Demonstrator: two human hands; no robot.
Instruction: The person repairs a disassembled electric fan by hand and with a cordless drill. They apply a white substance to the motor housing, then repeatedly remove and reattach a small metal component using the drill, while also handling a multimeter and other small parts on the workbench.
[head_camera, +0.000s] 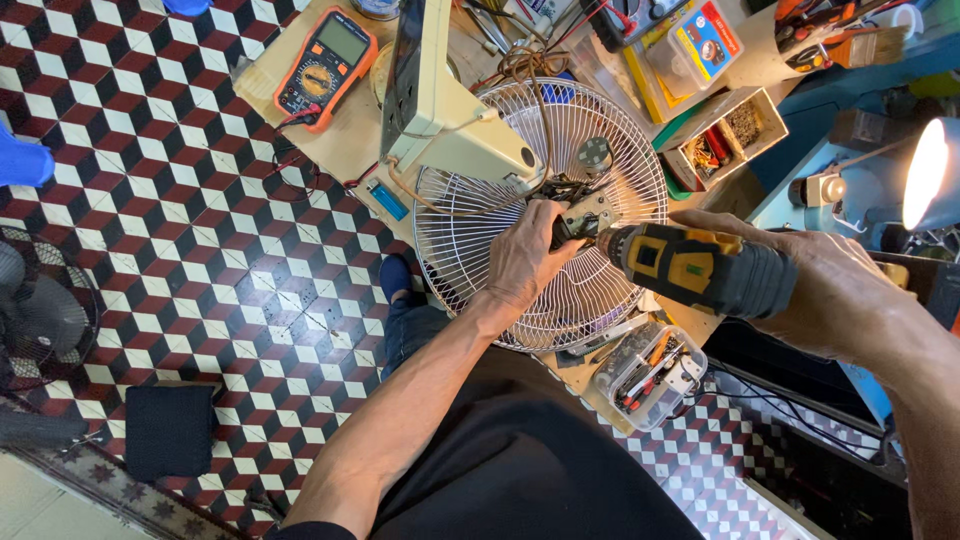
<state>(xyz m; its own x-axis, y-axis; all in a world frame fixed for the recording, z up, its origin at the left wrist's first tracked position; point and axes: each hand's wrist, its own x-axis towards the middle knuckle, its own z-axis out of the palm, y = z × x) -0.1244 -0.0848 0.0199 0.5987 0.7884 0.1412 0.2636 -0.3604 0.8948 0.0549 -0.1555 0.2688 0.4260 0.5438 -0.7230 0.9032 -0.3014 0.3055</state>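
Note:
A white wire fan guard (470, 215) lies flat on a wooden workbench (345, 130), with the cream fan body (445, 105) tilted over it. My left hand (525, 255) grips the small motor part (590, 215) at the guard's centre. My right hand (835, 290) holds a yellow and black cordless drill (700, 265), its tip pointing left against that part, right beside my left fingers.
An orange multimeter (325, 70) lies at the bench's left end. A clear box of tools (650, 375) sits by the near edge, and a compartment box of screws (725, 140) beyond the guard. A lit lamp (930, 175) glows at right. A dark fan (40, 315) stands on the checkered floor.

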